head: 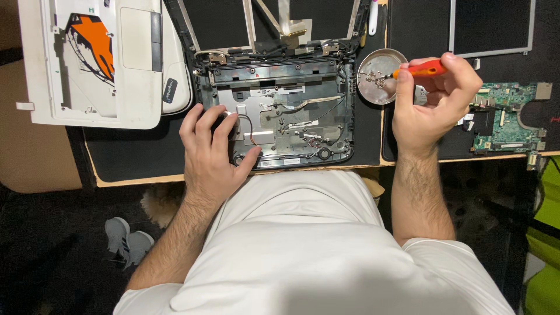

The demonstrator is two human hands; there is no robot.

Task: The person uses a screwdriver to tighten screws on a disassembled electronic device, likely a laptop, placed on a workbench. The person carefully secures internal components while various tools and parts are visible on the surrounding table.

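Right hand (434,99): pinching orange screwdriver (421,70), shaft pointing left into round metal dish (380,76). Left hand (213,146): flat, empty, on laptop base (280,111), nearer.

A wooden table (134,178) bears black mats (137,153) under the opened laptop base (280,114).

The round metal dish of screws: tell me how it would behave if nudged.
The metal dish looks shallow and light, so it would probably slide rather than tip. Its loose screws would likely rattle and shift. The right hand holds the orange screwdriver tip over it.
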